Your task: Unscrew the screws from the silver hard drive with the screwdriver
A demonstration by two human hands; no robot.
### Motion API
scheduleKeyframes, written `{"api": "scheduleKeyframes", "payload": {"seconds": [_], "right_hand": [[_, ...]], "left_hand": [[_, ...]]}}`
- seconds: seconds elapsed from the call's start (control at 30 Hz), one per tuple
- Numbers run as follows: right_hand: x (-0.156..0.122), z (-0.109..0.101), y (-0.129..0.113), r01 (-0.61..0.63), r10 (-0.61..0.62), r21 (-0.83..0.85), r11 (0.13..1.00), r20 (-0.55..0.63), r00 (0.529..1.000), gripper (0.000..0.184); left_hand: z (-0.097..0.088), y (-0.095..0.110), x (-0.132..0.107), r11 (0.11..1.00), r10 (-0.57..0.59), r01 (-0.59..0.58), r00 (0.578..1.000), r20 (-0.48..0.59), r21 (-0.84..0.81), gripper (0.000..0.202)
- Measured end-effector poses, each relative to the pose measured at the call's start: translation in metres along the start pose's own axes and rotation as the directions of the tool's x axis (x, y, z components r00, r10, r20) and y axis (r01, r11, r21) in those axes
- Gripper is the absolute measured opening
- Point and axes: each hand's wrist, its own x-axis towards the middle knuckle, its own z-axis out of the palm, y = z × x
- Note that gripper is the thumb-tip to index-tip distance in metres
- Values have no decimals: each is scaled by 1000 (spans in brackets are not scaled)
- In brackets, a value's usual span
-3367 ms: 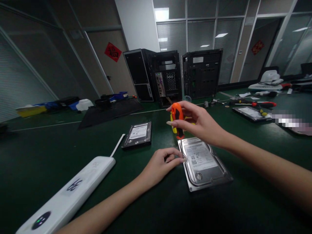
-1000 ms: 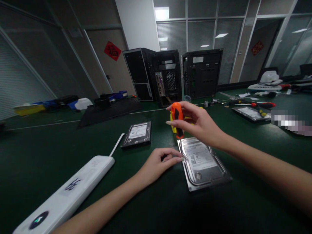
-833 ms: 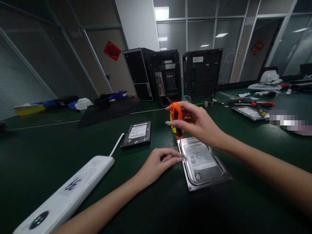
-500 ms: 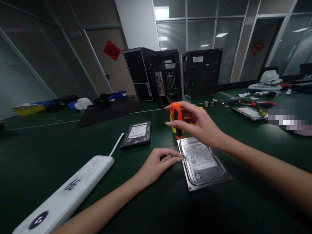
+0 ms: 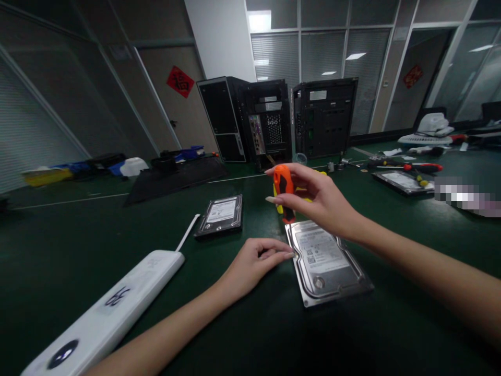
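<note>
An orange and black screwdriver (image 5: 284, 189) stands nearly upright in my right hand (image 5: 317, 196), its handle gripped between thumb and fingers. Its thin shaft points down to the left edge of a silver hard drive (image 5: 336, 274) lying label-up on the table. At that same edge, thumb and fingertips of my left hand (image 5: 256, 263) are pinched together beside the screwdriver's tip. Whatever sits between those fingertips is too small or hidden to make out. Behind my right hand, a yellow object (image 5: 279, 203) is partly covered.
A second hard drive (image 5: 219, 215) lies to the left, near a white power strip-like device (image 5: 105, 313). Computer cases (image 5: 326, 117) stand at the back. On the right are another hard drive (image 5: 401, 180) and red-handled pliers (image 5: 425, 167). A black mat (image 5: 172, 180) lies back left.
</note>
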Motion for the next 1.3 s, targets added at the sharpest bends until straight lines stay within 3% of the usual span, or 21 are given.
{"api": "scheduleKeyframes", "payload": {"seconds": [0.47, 0.63, 0.8, 0.97, 1.3], "right_hand": [[1, -1, 3, -25, 25, -4, 1000, -8, 1000, 37], [1, -5, 2, -64, 64, 59, 996, 7, 998, 49], [-1, -5, -5, 12, -18, 78, 997, 79, 997, 34], [-1, -2, -8, 98, -102, 66, 993, 47, 994, 35], [0, 0, 2, 78, -79, 80, 994, 15, 997, 38]], "left_hand": [[0, -2, 2, 999, 26, -26, 1000, 1, 29, 27], [0, -2, 2, 998, 19, -19, 1000, 1, 63, 32], [0, 2, 1, 996, 12, -12, 1000, 7, 90, 34], [1, 3, 1, 992, 28, -31, 999, 25, 124, 33], [3, 4, 1, 984, 39, -41, 999, 15, 171, 31]]}}
